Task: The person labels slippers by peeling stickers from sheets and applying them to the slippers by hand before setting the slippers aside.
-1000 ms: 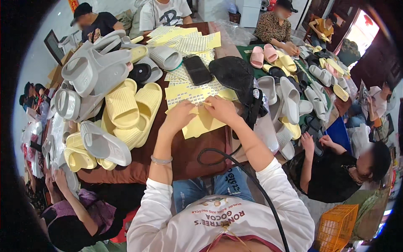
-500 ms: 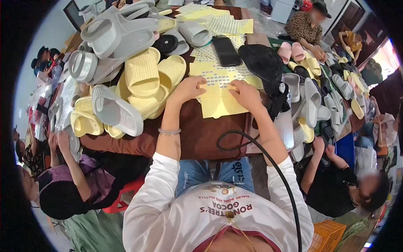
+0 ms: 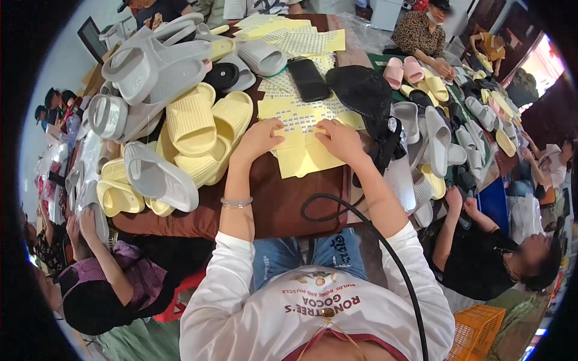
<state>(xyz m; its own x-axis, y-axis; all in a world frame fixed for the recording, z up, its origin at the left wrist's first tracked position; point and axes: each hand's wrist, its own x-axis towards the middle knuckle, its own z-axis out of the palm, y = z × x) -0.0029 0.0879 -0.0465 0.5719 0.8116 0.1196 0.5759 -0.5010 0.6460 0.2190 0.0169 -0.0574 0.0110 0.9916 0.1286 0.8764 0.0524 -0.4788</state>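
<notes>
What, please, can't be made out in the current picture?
Head view, part of the yellow sheet: hidden by the right hand.
Head view, whatever lies beneath the phone: hidden by the phone.
Head view, orange crate: lower part cut off by the bottom edge.

Brightly lit | glare, upper-right opening (image 3: 543, 63) | edges bent, perhaps soft

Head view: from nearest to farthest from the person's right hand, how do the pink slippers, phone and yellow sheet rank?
1. Yellow sheet: at the right hand.
2. Phone: ahead, slightly left.
3. Pink slippers: farther ahead, rightward.
</notes>
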